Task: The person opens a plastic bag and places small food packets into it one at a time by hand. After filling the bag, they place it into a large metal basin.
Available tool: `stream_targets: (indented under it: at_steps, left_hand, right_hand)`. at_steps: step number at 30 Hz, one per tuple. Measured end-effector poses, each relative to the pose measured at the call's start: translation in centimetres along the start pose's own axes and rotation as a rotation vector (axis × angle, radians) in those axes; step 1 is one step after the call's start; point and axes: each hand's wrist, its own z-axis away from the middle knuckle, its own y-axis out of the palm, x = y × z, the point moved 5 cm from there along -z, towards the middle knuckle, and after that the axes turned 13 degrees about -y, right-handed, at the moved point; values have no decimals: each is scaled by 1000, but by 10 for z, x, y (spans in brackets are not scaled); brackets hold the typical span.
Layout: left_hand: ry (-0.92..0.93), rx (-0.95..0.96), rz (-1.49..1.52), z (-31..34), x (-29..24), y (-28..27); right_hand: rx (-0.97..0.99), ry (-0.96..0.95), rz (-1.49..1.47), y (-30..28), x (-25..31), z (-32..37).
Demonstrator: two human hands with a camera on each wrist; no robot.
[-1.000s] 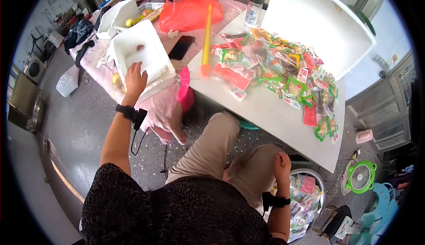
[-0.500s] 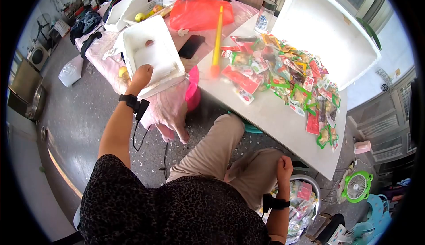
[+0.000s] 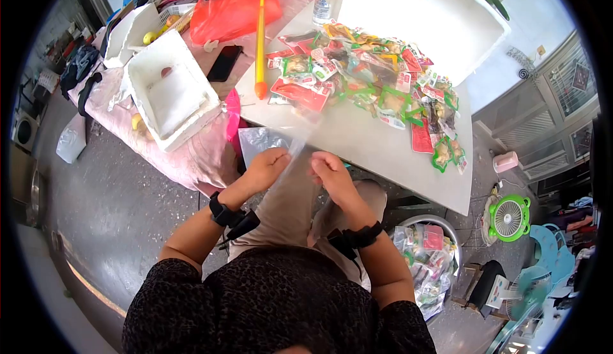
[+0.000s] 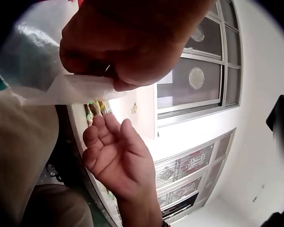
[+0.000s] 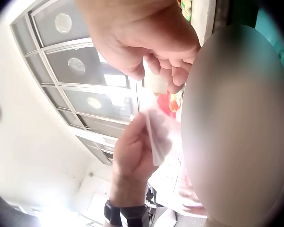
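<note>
My left hand [image 3: 267, 167] pinches the edge of a clear plastic bag [image 3: 258, 138] above my lap at the table's near edge. In the left wrist view the bag [image 4: 31, 59] hangs out past the curled fingers, thin and see-through. Close to its right is my right hand [image 3: 333, 176], fingers loosely bent and holding nothing; its palm shows in the left wrist view. On the pale table [image 3: 389, 169] lies a heap of small colourful sealed food packets [image 3: 389, 101]. A white foam box [image 3: 172, 105] stands at the left, with a small brownish round thing inside.
A yellow stick with an orange end [image 3: 260, 47] lies on the table's left side, near a black phone [image 3: 225, 63]. A clear bottle [image 3: 325, 1] and a large white foam box [image 3: 424, 22] stand behind. More packets [image 3: 424, 271] fill a round metal basin at my right.
My left hand has left the foam box, come back over my lap and now holds the clear bag. My right hand has risen from my thigh to beside it.
</note>
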Motion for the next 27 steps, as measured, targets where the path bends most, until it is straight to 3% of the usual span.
stream_targets:
  at_steps: [3, 7, 11, 14, 17, 20, 27]
  left_hand:
    - [-26, 71, 1, 1, 7, 30]
    - [-41, 51, -2, 5, 10, 37]
    - [-2, 46, -87, 7, 1, 43]
    - [-90, 19, 95, 11, -5, 45]
    - [211, -200, -132, 21, -24, 40]
    - [205, -163, -264, 24, -30, 47]
    - [130, -71, -114, 18, -25, 51]
  right_hand:
    - [61, 87, -64, 10, -21, -1]
    - [-95, 77, 6, 3, -25, 6]
    - [-124, 18, 49, -2, -23, 7]
    - [-105, 2, 50, -6, -23, 6]
    - [-137, 4, -55, -9, -20, 7]
    - [-125, 5, -80, -7, -16, 8]
    - [-76, -21, -45, -7, -18, 11]
